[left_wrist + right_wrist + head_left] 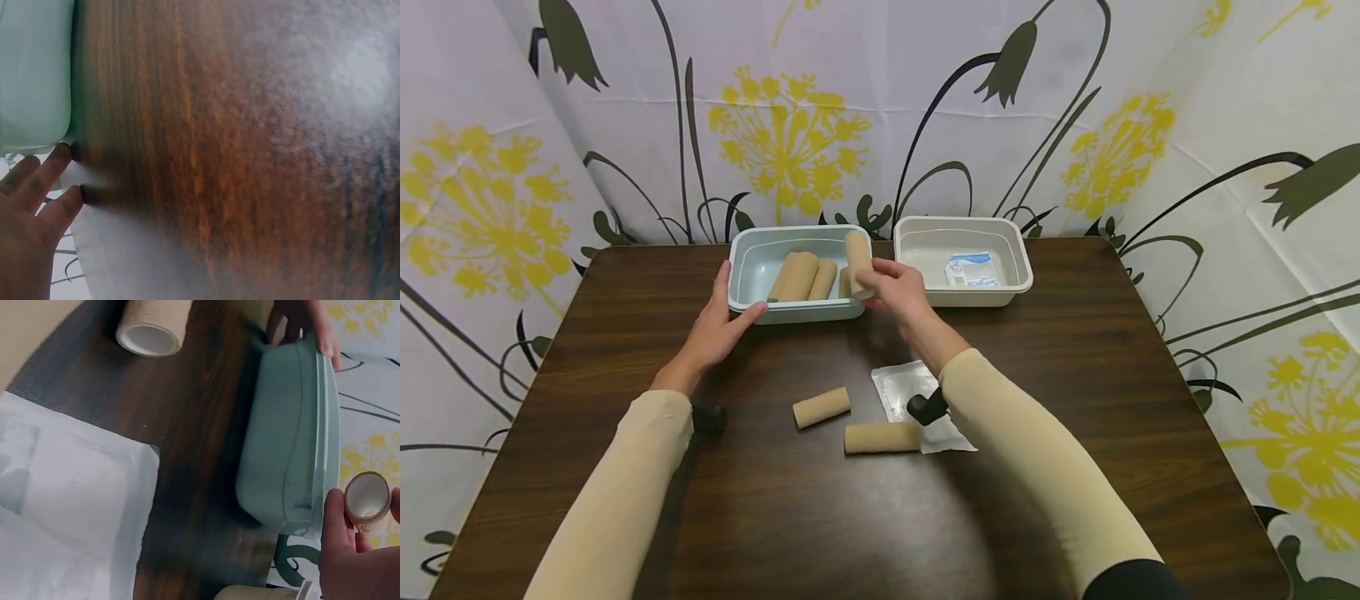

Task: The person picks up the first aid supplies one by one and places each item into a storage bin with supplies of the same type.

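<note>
My right hand (898, 292) pinches a brown cardboard tube (857, 262) upright over the right end of a pale blue plastic bin (797, 313). In the right wrist view the tube's hollow white end (367, 495) faces the camera, between fingers and thumb. Several more tubes (795, 277) lie inside the bin. At the bin's front left corner is my left hand (710, 329), thumb along the front rim and fingers by the left wall. The left wrist view has its fingertips (59, 153) right at the bin's corner.
Beside the blue bin stands a cream bin (962, 295) with a blue-and-white packet (972, 270) in it. Two tubes, one short (822, 407) and one longer (882, 437), lie on the dark wooden table (760, 500) near a silvery-white pouch (904, 386). A flowered curtain (880, 92) hangs behind.
</note>
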Motion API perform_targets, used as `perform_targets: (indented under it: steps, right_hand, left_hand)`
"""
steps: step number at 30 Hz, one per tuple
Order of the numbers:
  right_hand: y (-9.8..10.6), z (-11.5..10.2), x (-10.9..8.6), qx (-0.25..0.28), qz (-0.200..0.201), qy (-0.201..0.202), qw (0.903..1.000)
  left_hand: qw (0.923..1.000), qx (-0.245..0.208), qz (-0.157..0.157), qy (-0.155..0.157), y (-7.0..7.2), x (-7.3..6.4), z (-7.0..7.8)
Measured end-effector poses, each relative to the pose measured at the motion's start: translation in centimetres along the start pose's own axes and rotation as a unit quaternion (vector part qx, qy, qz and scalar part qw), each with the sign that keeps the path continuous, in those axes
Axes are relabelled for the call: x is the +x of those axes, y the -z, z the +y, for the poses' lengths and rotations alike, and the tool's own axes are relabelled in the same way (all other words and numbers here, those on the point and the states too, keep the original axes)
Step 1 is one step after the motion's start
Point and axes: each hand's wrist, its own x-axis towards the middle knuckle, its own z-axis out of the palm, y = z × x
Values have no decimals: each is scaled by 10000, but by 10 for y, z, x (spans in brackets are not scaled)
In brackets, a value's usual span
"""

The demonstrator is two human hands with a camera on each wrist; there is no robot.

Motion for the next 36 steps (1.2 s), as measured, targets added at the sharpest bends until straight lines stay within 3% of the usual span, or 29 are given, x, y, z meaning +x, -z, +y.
perform_targets:
  steps: [4, 9, 19, 25, 28, 30, 32, 36]
  right_hand:
    - [-1, 0, 6, -47, 28, 129, 9999]
    - [-1, 3, 12, -440, -252, 336, 9981]
    - [17, 5, 5, -782, -327, 390, 9956]
    - [29, 5, -5, -1205, -949, 505, 9869]
    - [37, 8, -11, -1744, -1410, 669, 9722]
    - [42, 11, -16, -2206, -1750, 830, 9559]
    - [47, 15, -22, -2772, -2143, 981, 9314]
    - [56, 22, -40, -3824, -2998, 1330, 8638]
  left_hand:
    - [10000, -31, 12, -21, -1, 0, -1]
    - [10000, -44, 1, -7, 0, -2, -2]
    - [10000, -25, -49, -77, -1, 1, -2]
    - [9999, -2, -4, -104, 0, 2, -2]
    - [9999, -29, -40, -118, 0, 1, -2]
    - [9999, -53, -54, -140, 0, 1, -1]
    - [9998, -71, -73, -149, 0, 1, -1]
    - [9998, -87, -106, -108, -1, 0, -1]
